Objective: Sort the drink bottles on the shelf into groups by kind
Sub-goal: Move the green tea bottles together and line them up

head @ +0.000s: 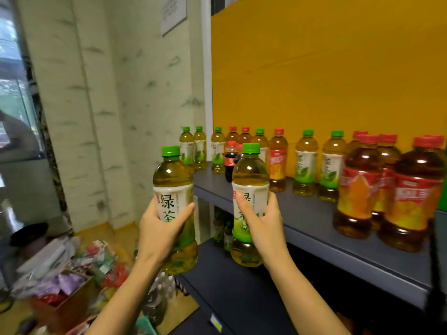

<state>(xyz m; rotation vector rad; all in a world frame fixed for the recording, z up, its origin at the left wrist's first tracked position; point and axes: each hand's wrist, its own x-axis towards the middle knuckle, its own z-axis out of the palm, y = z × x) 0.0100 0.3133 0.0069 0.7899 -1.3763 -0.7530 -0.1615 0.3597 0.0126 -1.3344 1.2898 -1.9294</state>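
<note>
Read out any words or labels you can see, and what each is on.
"绿茶": left bottle, held by the left hand.
"绿", partly covered: right bottle, in the right hand.
Red labels, cola label, wall notice: too blurred to read.

left bottle (169, 176) and right bottle (250, 174) side by side before the shelf (309, 213), bottle row (306, 163) on it behind

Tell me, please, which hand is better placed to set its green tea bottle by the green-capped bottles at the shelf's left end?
Probably the left hand: its green tea bottle hangs just off that end, nearer those green-capped bottles than the right hand.
</note>
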